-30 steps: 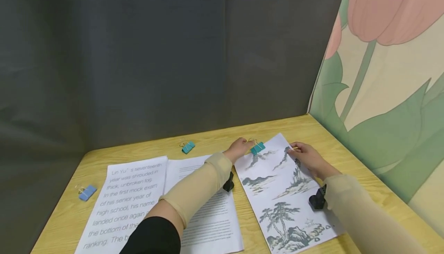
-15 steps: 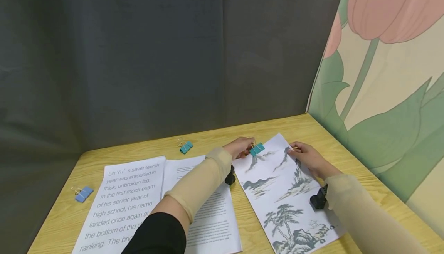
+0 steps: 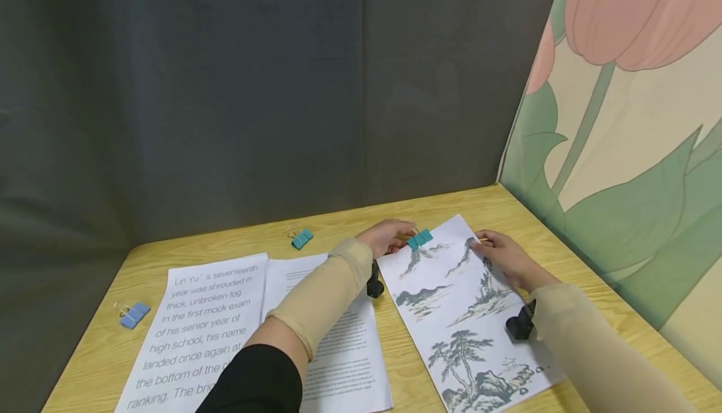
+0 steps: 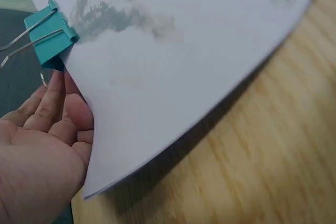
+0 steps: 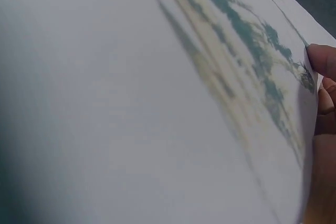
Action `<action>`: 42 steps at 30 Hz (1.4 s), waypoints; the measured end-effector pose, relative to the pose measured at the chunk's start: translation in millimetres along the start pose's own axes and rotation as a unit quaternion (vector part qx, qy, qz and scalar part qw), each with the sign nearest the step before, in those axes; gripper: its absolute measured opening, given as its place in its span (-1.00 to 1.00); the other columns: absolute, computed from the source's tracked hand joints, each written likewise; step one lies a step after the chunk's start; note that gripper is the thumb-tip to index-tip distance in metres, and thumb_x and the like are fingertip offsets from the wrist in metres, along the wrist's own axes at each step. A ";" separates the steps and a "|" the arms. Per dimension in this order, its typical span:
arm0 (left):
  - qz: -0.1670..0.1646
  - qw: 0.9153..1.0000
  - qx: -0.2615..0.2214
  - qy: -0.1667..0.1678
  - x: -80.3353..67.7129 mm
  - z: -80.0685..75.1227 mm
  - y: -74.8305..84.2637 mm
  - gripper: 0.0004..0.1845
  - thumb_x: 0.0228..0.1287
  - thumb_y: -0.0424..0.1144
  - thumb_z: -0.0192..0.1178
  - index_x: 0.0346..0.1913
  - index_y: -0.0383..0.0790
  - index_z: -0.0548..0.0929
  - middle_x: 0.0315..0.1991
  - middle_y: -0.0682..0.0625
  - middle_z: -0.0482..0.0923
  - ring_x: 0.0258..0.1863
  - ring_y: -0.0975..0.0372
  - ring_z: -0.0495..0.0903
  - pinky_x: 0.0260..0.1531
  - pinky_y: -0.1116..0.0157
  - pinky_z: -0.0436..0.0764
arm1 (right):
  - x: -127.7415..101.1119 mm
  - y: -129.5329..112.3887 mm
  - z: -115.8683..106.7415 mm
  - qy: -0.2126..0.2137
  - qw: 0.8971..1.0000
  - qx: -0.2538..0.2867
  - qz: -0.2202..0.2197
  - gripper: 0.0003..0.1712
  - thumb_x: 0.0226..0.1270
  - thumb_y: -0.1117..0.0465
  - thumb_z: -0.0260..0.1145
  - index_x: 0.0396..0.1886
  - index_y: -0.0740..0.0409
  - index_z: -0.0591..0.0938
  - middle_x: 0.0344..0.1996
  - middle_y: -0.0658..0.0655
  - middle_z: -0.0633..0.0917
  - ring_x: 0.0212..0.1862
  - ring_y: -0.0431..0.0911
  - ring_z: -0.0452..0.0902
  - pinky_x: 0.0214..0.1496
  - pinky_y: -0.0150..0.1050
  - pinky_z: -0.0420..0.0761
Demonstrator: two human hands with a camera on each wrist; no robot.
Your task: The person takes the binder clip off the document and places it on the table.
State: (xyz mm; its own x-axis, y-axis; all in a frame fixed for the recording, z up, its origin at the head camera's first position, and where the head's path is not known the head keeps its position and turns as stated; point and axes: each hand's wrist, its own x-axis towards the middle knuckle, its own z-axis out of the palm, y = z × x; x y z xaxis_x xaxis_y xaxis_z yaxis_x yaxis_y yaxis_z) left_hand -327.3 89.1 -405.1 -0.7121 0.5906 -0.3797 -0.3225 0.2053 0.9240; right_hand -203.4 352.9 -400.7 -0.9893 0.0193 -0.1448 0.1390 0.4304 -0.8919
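A teal binder clip [image 3: 420, 239] bites the upper left edge of the paper [image 3: 422, 275], printed with ink landscapes. My left hand [image 3: 387, 237] is beside the clip. In the left wrist view, its fingers [image 4: 50, 100] reach up beneath the clip [image 4: 52, 32], by a wire handle, and lie against the paper's edge; some fingertips are hidden. Two wire arms on the clip's near side stick out past the edge, free of the fingers. My right hand [image 3: 504, 259] pinches the paper's right edge, thumb [image 5: 323, 60] on top, and the paper bends there.
Large-print text sheets [image 3: 209, 319] and small-print sheets [image 3: 350, 344] lie at the left, partly under my left forearm. A second teal binder clip [image 3: 301, 239] and a blue one [image 3: 134, 316] lie on the wooden table [image 3: 248, 240]. A dark curtain [image 3: 254, 99] stands behind.
My left hand has moved from the clip's wire handles to just below and beside the clip, and the handles have swung outward, away from the paper. The right hand keeps its hold.
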 end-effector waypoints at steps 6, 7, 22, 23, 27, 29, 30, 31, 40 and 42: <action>-0.015 0.999 -0.042 0.005 0.0 -4.1 -6.0 -0.48 0.58 -0.03 0.15 0.45 -0.20 0.47 0.04 0.00 0.58 -0.29 0.23 0.48 -0.34 0.36 0.40 | 1.2 0.9 0.3 -0.012 1.000 0.015 -0.004 -0.61 0.62 0.22 0.20 0.21 0.43 0.45 -0.18 0.02 0.68 -0.16 -0.15 0.52 -0.11 -0.31 0.51; -0.012 0.999 -0.041 0.005 0.0 -3.7 -6.7 -0.48 0.58 -0.02 0.16 0.43 -0.20 0.48 0.04 -0.01 0.58 -0.29 0.24 0.49 -0.34 0.37 0.41 | 0.5 0.7 0.0 -0.012 1.000 0.011 -0.006 -0.61 0.62 0.22 0.20 0.20 0.43 0.45 -0.18 0.03 0.67 -0.16 -0.14 0.51 -0.10 -0.30 0.50; 0.105 0.988 0.032 0.106 1.7 9.9 -8.7 -0.70 0.48 -0.05 0.31 -0.13 -0.28 0.68 -0.17 -0.03 0.67 -0.16 0.20 0.67 -0.06 0.23 0.63 | -3.8 1.8 0.0 -0.003 0.999 0.034 0.012 -0.65 0.64 0.25 0.15 0.20 0.42 0.41 -0.26 0.01 0.64 -0.23 -0.16 0.52 -0.21 -0.32 0.55; 0.108 0.987 0.034 0.112 1.0 9.7 -8.8 -0.68 0.48 -0.04 0.31 -0.11 -0.29 0.68 -0.14 -0.05 0.67 -0.13 0.18 0.68 -0.01 0.20 0.63 | -4.4 1.9 0.6 -0.002 0.999 0.035 0.013 -0.65 0.64 0.25 0.15 0.20 0.42 0.41 -0.26 0.00 0.64 -0.23 -0.16 0.52 -0.20 -0.32 0.55; 0.108 0.983 0.036 0.144 1.1 8.4 -11.3 -0.64 0.48 0.01 0.29 -0.05 -0.27 0.67 -0.08 -0.07 0.67 -0.09 0.16 0.68 0.00 0.13 0.64 | -6.9 4.7 3.9 0.001 0.999 0.033 0.021 -0.65 0.64 0.24 0.15 0.19 0.42 0.42 -0.25 0.01 0.64 -0.23 -0.15 0.53 -0.21 -0.30 0.57; 0.112 0.981 0.027 0.159 2.5 6.6 -12.3 -0.63 0.49 0.00 0.29 0.02 -0.28 0.68 -0.04 -0.08 0.67 -0.08 0.15 0.67 0.00 0.14 0.63 | -7.8 6.1 5.8 0.005 0.999 0.029 0.029 -0.64 0.63 0.23 0.16 0.20 0.42 0.43 -0.23 0.04 0.64 -0.22 -0.14 0.53 -0.21 -0.29 0.57; 0.116 0.979 0.025 0.166 2.8 5.3 -12.4 -0.63 0.49 -0.02 0.29 0.05 -0.29 0.68 -0.02 -0.09 0.67 -0.06 0.15 0.67 0.01 0.14 0.63 | -8.1 6.8 6.8 0.007 0.999 0.026 0.030 -0.64 0.63 0.23 0.15 0.20 0.43 0.43 -0.22 0.06 0.64 -0.22 -0.13 0.53 -0.21 -0.28 0.57; 0.121 0.977 0.022 0.174 3.3 3.8 -12.4 -0.62 0.49 -0.03 0.29 0.08 -0.30 0.68 0.00 -0.09 0.66 -0.04 0.14 0.67 0.02 0.13 0.62 | -8.5 7.4 7.9 0.011 0.999 0.023 0.032 -0.63 0.63 0.23 0.15 0.21 0.43 0.44 -0.19 0.08 0.64 -0.21 -0.13 0.53 -0.20 -0.28 0.56; 0.104 0.964 0.066 0.234 1.7 -13.0 -15.5 -0.55 0.44 0.02 0.34 -0.48 -0.08 0.37 -0.33 0.02 0.51 -0.40 0.23 0.40 -0.31 0.20 0.43 | -12.7 15.6 18.1 0.026 0.997 0.025 0.069 -0.57 0.64 0.17 0.13 0.24 0.44 0.44 -0.03 0.22 0.60 -0.09 -0.03 0.49 -0.10 -0.18 0.52; 0.094 0.962 0.076 0.244 1.4 -15.8 -16.2 -0.46 0.43 0.02 0.35 -0.55 -0.07 0.26 -0.43 0.04 0.43 -0.48 0.22 0.30 -0.38 0.19 0.35 | -13.2 16.0 19.4 0.030 0.997 0.023 0.073 -0.56 0.64 0.16 0.12 0.26 0.44 0.43 0.01 0.24 0.59 -0.05 0.00 0.48 -0.06 -0.16 0.50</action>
State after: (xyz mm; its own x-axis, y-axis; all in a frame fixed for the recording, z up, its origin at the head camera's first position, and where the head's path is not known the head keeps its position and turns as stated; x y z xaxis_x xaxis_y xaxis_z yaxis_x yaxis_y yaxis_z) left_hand -332.9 74.2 -421.3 -0.9689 0.1993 -0.1469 -0.0909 0.2654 0.9598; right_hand -187.2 341.9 -421.4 -0.9591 0.1328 -0.2499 0.2821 0.3764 -0.8825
